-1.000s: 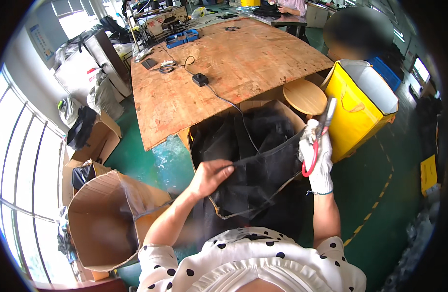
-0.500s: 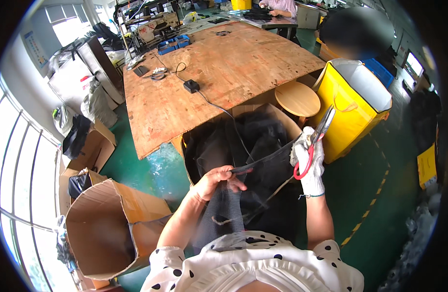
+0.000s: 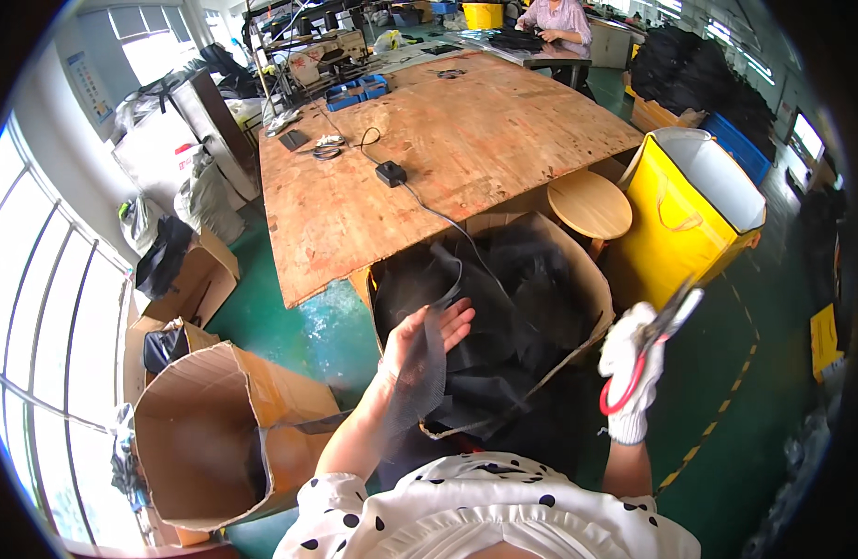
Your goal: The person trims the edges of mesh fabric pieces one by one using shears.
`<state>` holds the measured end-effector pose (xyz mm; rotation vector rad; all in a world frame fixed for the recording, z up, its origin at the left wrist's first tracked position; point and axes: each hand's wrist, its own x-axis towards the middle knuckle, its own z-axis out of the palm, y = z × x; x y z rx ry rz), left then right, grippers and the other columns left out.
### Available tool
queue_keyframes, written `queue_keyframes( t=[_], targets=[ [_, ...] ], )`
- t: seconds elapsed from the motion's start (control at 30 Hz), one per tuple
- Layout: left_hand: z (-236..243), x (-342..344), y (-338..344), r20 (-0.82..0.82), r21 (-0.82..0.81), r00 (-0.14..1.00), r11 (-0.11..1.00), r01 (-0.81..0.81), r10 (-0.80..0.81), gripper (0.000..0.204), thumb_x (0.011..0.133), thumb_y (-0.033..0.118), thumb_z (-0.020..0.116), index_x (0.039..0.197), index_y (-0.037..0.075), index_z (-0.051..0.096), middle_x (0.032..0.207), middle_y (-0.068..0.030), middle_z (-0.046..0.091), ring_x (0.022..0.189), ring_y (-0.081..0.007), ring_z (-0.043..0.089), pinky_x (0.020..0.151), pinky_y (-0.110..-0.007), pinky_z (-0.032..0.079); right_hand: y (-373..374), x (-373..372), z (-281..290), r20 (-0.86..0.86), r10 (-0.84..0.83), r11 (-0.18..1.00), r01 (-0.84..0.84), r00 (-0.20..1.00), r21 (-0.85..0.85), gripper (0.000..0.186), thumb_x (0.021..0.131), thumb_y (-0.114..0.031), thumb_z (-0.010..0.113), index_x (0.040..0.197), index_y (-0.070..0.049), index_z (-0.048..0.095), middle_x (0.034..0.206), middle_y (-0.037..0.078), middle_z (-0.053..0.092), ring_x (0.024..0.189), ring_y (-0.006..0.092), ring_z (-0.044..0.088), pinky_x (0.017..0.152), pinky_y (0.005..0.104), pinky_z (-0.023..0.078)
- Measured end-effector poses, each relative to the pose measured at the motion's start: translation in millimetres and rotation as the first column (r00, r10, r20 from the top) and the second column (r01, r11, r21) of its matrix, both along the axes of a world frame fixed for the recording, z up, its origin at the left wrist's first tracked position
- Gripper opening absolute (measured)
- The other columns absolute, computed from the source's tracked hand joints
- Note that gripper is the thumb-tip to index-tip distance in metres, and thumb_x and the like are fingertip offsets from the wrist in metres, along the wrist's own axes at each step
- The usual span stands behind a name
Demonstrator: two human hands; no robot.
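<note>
My left hand (image 3: 433, 331) has its fingers stretched out, palm up, over the cardboard box (image 3: 583, 270) heaped with black mesh fabric (image 3: 503, 354). A black mesh strip (image 3: 419, 377) lies across it between thumb and fingers and hangs toward me; whether the thumb pinches it is unclear. My right hand (image 3: 631, 368), in a white knit glove, grips red-handled scissors (image 3: 621, 401), blades pointing up and away, to the right of that box beside a yellow bag (image 3: 671, 210).
A plywood table (image 3: 438, 121) carries a black adapter (image 3: 391, 173), cables and blue trays (image 3: 354, 91). A wooden stool (image 3: 589, 200) stands under its edge. An open carton (image 3: 196, 419) is at lower left. A person in pink (image 3: 555, 28) works at a far table; dark fabric (image 3: 690, 70) is piled right.
My left hand has let go of the fabric's edge and opened, with the mesh strip across it. My right hand with the scissors has moved right and down, off the fabric.
</note>
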<state>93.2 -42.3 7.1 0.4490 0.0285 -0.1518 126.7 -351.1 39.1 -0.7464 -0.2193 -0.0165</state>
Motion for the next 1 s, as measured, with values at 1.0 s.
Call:
queue_keyframes(
  t=[1.0],
  targets=[
    [-19,-4,-7,0.044,0.127,0.994,0.987,0.094,-0.1,0.031,0.084,0.017,0.056,0.106,-0.003,0.05,0.12,-0.0195,0.052,0.114,-0.0321,0.049,0.104,-0.045,0.033,91,-26,-15,-0.509,0.676,0.547,-0.826,0.533,-0.139,0.042,0.086,-0.045,0.056,0.102,-0.008,0.047,0.06,0.0,0.05,0.039,0.0095,0.047,0.032,0.0219,0.04]
  ],
)
